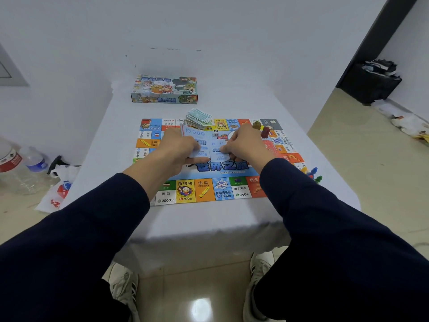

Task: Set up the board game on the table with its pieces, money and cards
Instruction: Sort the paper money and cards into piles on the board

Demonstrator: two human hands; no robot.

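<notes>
Right then — we had the board (pixel 204 189) lying flat on the white table (pixel 116 135), and both hands were busy over its middle. Our left hand (pixel 180 147) gripped a small sheaf of pale blue cards (pixel 197 141), fingers curled around it, while our right hand (pixel 246 145) pinched a single blue card (pixel 219 155) between thumb and fingertips, just beside the sheaf. We judged the step to be dealing or sorting the cards off the stack.

At twelve o'clock from the hands sat the money pile (pixel 198 119), loose and a bit fanned, on the board's far edge. A white die (pixel 216 133) rested just past the cards. At two o'clock stood two small tokens (pixel 261 129), and at four o'clock, off the board's edge, a cluster of coloured pawns (pixel 313 174). The game box (pixel 164 89) lay shut near the table's far end.

To do this well we reckoned — peel one card at a time, keep the left grip snug so the sheaf doesn't splay, and lay each card square inside the centre panel, clear of the die. Those banknotes looked ready to slide, so a careless sleeve near twelve o'clock could scatter them.
</notes>
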